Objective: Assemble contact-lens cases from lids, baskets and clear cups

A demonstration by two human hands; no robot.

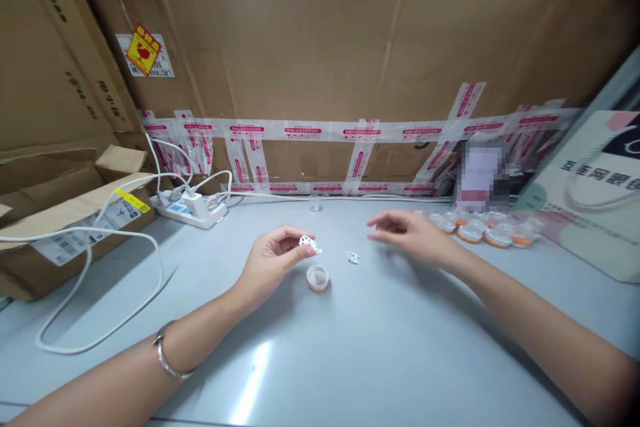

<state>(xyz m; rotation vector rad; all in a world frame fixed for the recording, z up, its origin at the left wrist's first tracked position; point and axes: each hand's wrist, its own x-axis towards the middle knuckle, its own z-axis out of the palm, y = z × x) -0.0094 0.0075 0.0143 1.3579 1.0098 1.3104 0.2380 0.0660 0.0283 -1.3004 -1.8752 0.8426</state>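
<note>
My left hand (273,259) pinches a small white plastic part with holes (309,244) between thumb and fingers. Just below it on the table stands a small round clear cup with an orange base (318,278), its top uncovered. A second small white part (354,257) lies on the table between my two hands. Above the table, to the right of that part, my right hand (403,232) has its thumb and fingers apart and holds nothing. Farther back, near the cardboard, sits a small clear round piece (315,203), perhaps a lid.
Several clear containers with orange bases (484,232) cluster at the back right, beside a printed board (595,193). A power strip (195,213) with white cables and an open cardboard box (30,273) stand at left. A large taped carton (300,47) walls off the back.
</note>
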